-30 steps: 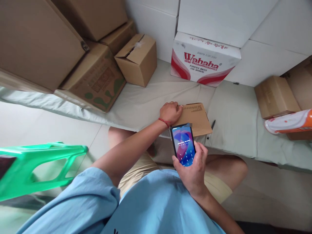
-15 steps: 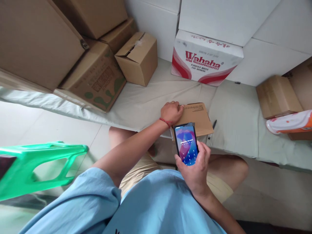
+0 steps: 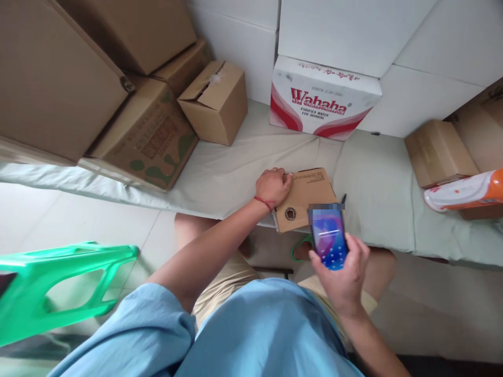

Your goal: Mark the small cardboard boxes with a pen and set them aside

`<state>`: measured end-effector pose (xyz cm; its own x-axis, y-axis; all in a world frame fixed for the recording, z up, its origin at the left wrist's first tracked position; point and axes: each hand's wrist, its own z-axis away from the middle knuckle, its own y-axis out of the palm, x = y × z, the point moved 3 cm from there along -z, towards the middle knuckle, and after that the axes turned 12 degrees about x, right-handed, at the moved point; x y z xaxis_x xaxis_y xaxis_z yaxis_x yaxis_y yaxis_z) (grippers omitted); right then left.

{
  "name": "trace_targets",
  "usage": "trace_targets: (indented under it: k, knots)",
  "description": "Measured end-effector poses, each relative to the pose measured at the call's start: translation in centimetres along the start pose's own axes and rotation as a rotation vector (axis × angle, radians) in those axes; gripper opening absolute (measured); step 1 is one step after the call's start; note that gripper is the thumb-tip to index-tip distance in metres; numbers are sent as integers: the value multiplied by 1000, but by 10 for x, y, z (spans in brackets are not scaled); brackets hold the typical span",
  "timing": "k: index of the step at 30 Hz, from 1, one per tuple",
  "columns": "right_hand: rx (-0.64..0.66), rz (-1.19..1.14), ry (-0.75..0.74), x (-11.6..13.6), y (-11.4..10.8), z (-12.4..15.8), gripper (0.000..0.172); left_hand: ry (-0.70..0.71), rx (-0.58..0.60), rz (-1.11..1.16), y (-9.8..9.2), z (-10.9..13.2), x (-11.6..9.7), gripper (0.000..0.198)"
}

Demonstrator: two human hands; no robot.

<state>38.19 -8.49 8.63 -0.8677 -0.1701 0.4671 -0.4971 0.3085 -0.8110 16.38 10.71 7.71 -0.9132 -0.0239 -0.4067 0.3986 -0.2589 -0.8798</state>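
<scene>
My right hand [image 3: 343, 272] grips a smartphone [image 3: 330, 243] by its lower part, thumb on one side and fingers on the other. Its lit screen shows a keypad on a blue and purple background. My left hand [image 3: 274, 186], with a red string at the wrist, rests on the left side of a flat brown cardboard box [image 3: 310, 191]. The left fingers are curled in, and whatever may be under them is hidden. A round, dark-rimmed ring [image 3: 290, 213] shows near the cardboard's front edge. Just right of the cardboard lies a dark pen [image 3: 343, 199], partly hidden by the phone.
A Wahaha carton [image 3: 320, 102] stands at the back of the cloth-covered surface [image 3: 223, 173]. Brown boxes [image 3: 216, 104] are stacked on the left. At right are another brown box [image 3: 438, 154] and an orange-and-white package [image 3: 467, 191]. A green plastic stool [image 3: 78, 262] stands at lower left.
My right hand has moved the phone to the right, off the cardboard's front left part, so the ring there now shows. My left hand stays on the cardboard.
</scene>
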Motion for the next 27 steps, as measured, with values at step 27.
trace_targets:
  k: [27]
  knots:
    - [153, 136, -189, -88, 10, -48, 95, -31, 36, 452, -6, -2, 33, 42]
